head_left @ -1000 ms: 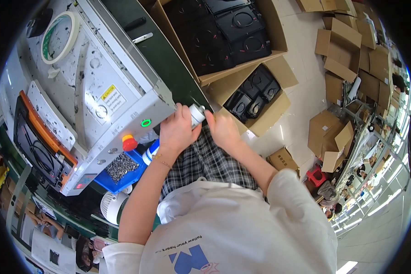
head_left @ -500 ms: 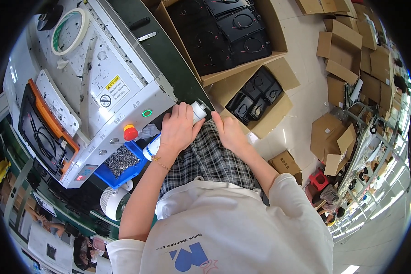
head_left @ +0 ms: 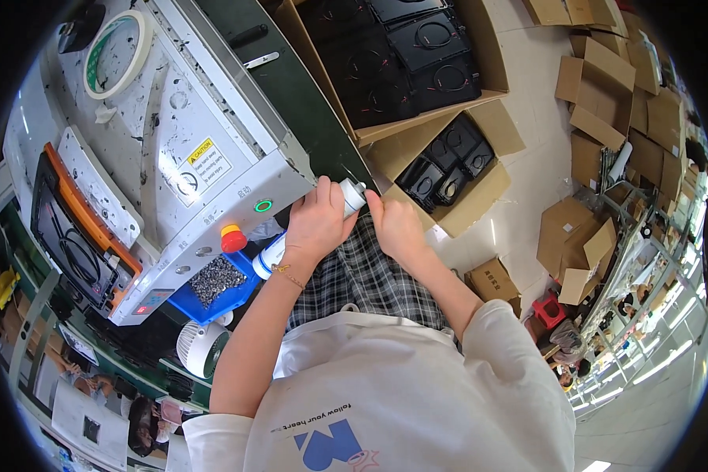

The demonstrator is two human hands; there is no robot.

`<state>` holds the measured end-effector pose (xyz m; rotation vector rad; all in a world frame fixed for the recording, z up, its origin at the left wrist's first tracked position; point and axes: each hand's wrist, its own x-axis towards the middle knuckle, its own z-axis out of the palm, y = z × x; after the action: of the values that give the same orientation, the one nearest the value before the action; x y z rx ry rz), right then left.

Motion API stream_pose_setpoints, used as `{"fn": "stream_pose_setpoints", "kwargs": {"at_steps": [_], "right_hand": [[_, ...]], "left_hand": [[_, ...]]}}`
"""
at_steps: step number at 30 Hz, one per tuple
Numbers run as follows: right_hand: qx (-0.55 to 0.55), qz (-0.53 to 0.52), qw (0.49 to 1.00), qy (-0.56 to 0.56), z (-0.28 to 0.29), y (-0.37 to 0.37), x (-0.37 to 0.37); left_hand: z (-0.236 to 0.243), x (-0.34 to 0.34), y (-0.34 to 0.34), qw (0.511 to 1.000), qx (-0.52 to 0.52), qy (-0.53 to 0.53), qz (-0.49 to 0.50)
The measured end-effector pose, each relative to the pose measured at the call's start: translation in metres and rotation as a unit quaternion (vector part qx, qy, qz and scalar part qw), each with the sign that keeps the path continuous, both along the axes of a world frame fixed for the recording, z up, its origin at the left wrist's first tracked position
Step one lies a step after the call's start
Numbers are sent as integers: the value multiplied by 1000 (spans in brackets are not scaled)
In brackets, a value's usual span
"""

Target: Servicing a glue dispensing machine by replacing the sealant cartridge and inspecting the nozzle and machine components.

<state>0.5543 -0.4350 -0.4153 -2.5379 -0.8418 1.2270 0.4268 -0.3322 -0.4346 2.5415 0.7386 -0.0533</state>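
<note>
Grasping a white cylindrical tube with a blue-marked lower end, left hand

Tube: held aslant above the lap, in front of the black-and-white plaid trousers, its narrow grey tip at the upper right. Left fingers wrapped over the tube's middle, thumb on the near side; thin gold-coloured bracelet at that wrist. Right hand just beside the tip, fingers curled in, thumb side toward it. Cannot tell whether the right fingers touch the tip or pinch anything.

Left of the hands: grey-white metal machine with a green-lit round button and a red mushroom-shaped button on a yellow base. Below its front edge, a blue plastic bin of small metallic pieces, near the tube's lower end. White round fan just below the bin.

Beyond the hands: dark green work surface, slim silvery tool on it. To the right, a large brown cardboard box of flat black panels; next to it, a smaller open brown carton with black cases.
</note>
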Motion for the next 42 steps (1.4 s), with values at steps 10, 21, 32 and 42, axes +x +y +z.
{"fn": "stream_pose_setpoints", "kwargs": {"at_steps": [10,21,32,42], "right_hand": [[0,54,998,-8,0,2,5],[-14,22,1000,-12,4,24,0],[9,2,1000,2,-9,-1,-5],[18,4,1000,7,-5,15,-2]], "left_hand": [[0,-4,2,998,-48,33,-9],[-3,-4,5,998,-53,-8,17],[2,-6,11,984,-162,79,17],[8,-4,13,985,-153,73,12]]}}
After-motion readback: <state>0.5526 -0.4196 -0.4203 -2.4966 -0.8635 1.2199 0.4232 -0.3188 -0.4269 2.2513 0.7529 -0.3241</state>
